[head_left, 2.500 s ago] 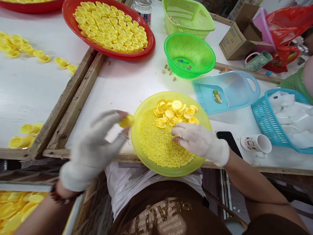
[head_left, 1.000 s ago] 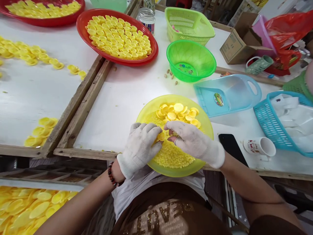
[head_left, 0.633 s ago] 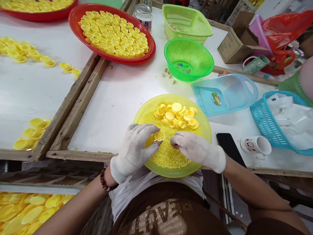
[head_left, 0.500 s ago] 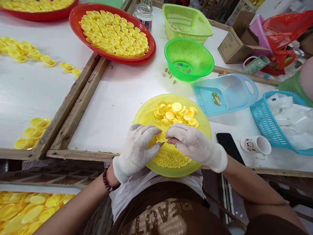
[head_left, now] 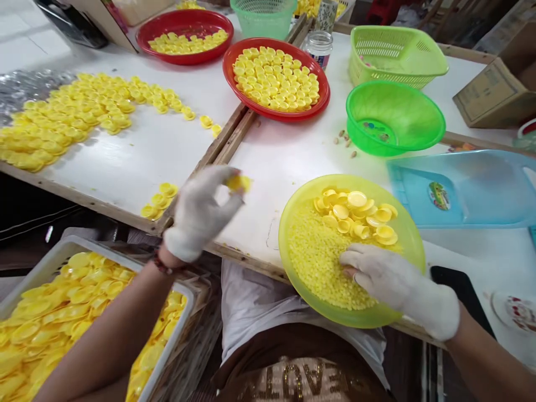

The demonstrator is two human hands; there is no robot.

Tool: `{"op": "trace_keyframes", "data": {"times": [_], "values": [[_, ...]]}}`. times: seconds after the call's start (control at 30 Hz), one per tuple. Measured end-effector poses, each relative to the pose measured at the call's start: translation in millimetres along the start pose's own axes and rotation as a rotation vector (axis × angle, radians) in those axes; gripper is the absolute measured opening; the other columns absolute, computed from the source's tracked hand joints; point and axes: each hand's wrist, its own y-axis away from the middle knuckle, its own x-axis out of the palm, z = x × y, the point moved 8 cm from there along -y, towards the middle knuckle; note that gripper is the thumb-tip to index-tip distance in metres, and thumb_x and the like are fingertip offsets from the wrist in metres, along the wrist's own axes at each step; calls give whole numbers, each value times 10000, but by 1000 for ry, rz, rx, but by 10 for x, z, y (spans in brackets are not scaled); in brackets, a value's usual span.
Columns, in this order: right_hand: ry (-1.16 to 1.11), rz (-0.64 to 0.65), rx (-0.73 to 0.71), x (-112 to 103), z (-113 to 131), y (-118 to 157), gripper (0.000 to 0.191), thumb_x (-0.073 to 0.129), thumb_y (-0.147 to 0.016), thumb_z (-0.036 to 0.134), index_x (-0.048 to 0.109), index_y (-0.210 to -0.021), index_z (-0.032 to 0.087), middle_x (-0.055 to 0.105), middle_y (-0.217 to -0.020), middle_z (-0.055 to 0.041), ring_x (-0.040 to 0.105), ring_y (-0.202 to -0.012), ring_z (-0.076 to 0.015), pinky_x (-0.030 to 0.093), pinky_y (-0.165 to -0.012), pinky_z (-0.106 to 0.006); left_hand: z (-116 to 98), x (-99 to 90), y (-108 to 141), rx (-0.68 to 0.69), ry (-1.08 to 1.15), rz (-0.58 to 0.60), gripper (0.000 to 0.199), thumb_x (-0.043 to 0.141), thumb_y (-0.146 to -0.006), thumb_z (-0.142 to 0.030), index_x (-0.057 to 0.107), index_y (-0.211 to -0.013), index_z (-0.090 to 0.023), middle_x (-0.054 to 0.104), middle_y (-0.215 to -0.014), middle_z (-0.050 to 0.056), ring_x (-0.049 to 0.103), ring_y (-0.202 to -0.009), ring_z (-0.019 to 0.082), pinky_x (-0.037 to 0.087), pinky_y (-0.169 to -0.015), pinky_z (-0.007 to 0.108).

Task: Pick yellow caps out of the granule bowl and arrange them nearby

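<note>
My left hand [head_left: 203,209], in a white glove with bare fingertips, pinches a small yellow plastic cup [head_left: 238,181] above the table, left of the yellow basin [head_left: 288,262]. Motion blurs the cup a little. Inside the basin, my gloved right hand [head_left: 383,279] has its fingers curled together at the small yellow pellets [head_left: 322,273]; whether something is between the fingertips is hidden. Loose yellow cups and caps [head_left: 355,212] lie at the basin's far side, just beyond the right hand.
Wooden strips [head_left: 234,131] edge the white table. Yellow cups fill a red tray [head_left: 324,106] and lie in a pile [head_left: 84,123] at left. A white crate [head_left: 79,241] of yellow pieces stands lower left. Right are a green basin [head_left: 396,117], blue scoop [head_left: 494,190] and black phone [head_left: 456,290].
My hands, together over the basin before, are now apart. The left has moved left with the yellow cup; the right has lowered to the pellets. The view has turned left.
</note>
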Motion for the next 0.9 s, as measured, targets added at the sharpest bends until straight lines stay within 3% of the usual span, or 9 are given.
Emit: {"op": "trace_keyframes", "data": {"times": [0.1, 0.13, 0.27, 0.37, 0.43, 0.53, 0.67, 0.8, 0.9], "values": [[-21, -159, -7, -346, 30, -124, 170, 468, -970, 159, 618, -900, 198, 642, -882, -42, 593, -821, -183, 458, -774, -333, 747, -328, -249, -133, -203, -98, 477, 591, -889, -484, 651, -1176, -108, 706, -1085, 79, 671, -1013, 216, 505, -848, 414], [-5, -223, 14, -473, 13, -182, 184, 450, -986, 173, 613, -904, 195, 643, -886, -46, 585, -824, -179, 450, -768, -325, 1029, -311, -319, -193, -236, -30, 495, 543, -932, -502, 631, -1208, -101, 693, -1093, 80, 653, -1078, 225, 458, -849, 430], [101, -324, 145, -673, -142, -467, 160, 456, -959, 138, 608, -958, 189, 636, -913, -73, 556, -840, -197, 428, -728, -323, 2074, -140, -401, -435, -337, 134, 323, 667, -776, -556, 645, -848, -241, 624, -724, 5, 666, -763, 304, 530, -733, 508], [104, -314, 188, -554, -227, -644, 179, 487, -919, 97, 595, -1028, 188, 621, -958, -88, 556, -899, -222, 435, -782, -346, 2451, 23, -355, -392, -342, 256, 305, 698, -736, -515, 660, -802, -219, 582, -622, -9, 671, -771, 299, 515, -730, 468], [113, -279, 155, -449, -217, -706, 199, 491, -895, 69, 596, -1021, 183, 610, -984, -98, 556, -942, -236, 432, -823, -362, 2450, 29, -320, -314, -353, 274, 380, 673, -745, -556, 696, -836, -188, 568, -573, -10, 688, -845, 287, 471, -697, 399], [201, -241, 104, -420, -156, -663, 154, 481, -902, 93, 607, -951, 167, 603, -958, -110, 549, -911, -242, 423, -801, -375, 2039, -89, -267, -242, -361, 200, 571, 605, -784, -655, 713, -1001, -138, 620, -621, 9, 690, -950, 296, 370, -651, 373], [210, -321, 13, -597, 37, -424, 199, 437, -964, 153, 610, -869, 181, 607, -880, -76, 522, -819, -203, 405, -740, -350, 820, -133, -118, -149, -164, 68, 531, 517, -914, -579, 647, -1244, -183, 720, -1031, 29, 654, -1090, 278, 432, -775, 434], [219, -418, -189, -622, 373, -162, 282, 398, -988, 138, 647, -873, 205, 618, -819, -46, 500, -758, -184, 406, -710, -338, -476, 394, 159, 29, 314, 314, 434, 626, -903, -451, 636, -1244, -183, 732, -1088, 51, 698, -853, 171, 566, -761, 339], [170, -385, -269, -515, 487, -13, 330, 364, -991, 114, 657, -876, 214, 634, -823, -44, 523, -758, -182, 430, -711, -334, -1029, 763, 343, 207, 436, 449, 319, 628, -926, -363, 639, -1183, -173, 727, -1130, 57, 701, -958, 176, 566, -872, 326]]}}
